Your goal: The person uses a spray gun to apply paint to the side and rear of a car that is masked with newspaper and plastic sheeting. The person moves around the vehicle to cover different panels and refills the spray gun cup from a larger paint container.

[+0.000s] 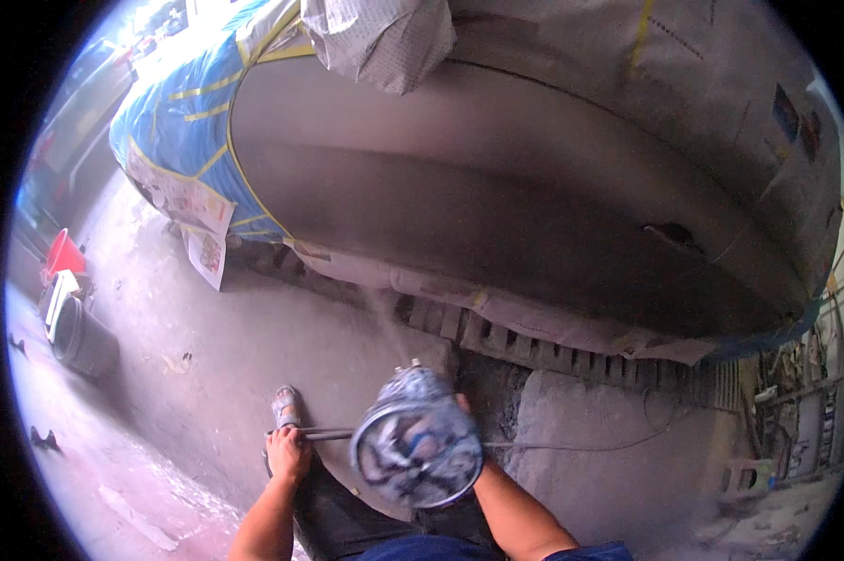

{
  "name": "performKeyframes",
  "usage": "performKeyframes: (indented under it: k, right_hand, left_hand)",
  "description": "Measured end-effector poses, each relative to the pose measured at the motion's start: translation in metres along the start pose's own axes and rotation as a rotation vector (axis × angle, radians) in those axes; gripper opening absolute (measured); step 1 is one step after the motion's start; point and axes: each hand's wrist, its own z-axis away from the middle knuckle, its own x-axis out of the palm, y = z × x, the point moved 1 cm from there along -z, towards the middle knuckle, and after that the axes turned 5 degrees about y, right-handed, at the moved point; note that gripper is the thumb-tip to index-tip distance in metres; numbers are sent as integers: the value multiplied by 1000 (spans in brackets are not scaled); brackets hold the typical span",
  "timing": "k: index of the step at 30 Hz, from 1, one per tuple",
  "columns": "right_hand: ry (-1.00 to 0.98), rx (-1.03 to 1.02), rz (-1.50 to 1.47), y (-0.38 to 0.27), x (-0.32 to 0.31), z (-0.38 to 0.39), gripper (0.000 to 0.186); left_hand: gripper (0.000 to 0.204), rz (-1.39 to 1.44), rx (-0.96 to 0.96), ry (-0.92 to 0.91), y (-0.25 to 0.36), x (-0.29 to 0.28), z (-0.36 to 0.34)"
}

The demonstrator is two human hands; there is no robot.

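Observation:
My right hand [463, 404] is mostly hidden behind a paint-smeared spray gun [417, 447]; a few fingers show, closed on it. The gun's round cup faces up at me, and its nozzle points toward a car side. Faint mist hangs ahead of the nozzle. Low at my left, my left hand [289, 455] is closed round a dark air hose [326, 435] that runs behind the cup and on to the right. Beyond stands the dull grey car side panel [497, 187], apart from the gun. Blue masking film [174, 103], yellow tape and newspaper [207, 257] border it.
A paper-wrapped bulge [375, 42] juts out above the panel. Slotted blocks [534, 348] line the floor beneath the car. At left stand a red bucket [64, 252] and a dark grey bucket [85, 338]. Racks with clutter [805, 411] fill the right edge. My sandalled foot [285, 406] is near the hose.

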Motion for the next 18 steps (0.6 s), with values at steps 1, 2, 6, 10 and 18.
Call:
performKeyframes:
  k: [1, 2, 6, 10, 18]
  right_hand:
    - [-30, -7, -27, -9, 3, -2, 18]
    - [-32, -3, -42, -15, -1, -1, 17]
    - [323, 127, 12, -28, -75, 18, 17]
    - [764, 264, -94, -13, -157, 53, 31]
    - [218, 182, -104, -49, -17, 0, 19]
  left_hand:
    - [20, -21, 4, 5, -4, -2, 2]
    - [21, -42, 7, 10, -8, -4, 3]
    - [22, 2, -66, -20, 0, -16, 4]
    - [23, 49, -83, 8, 4, -21, 2]
    - [23, 112, -104, 135, -15, -37, -19]
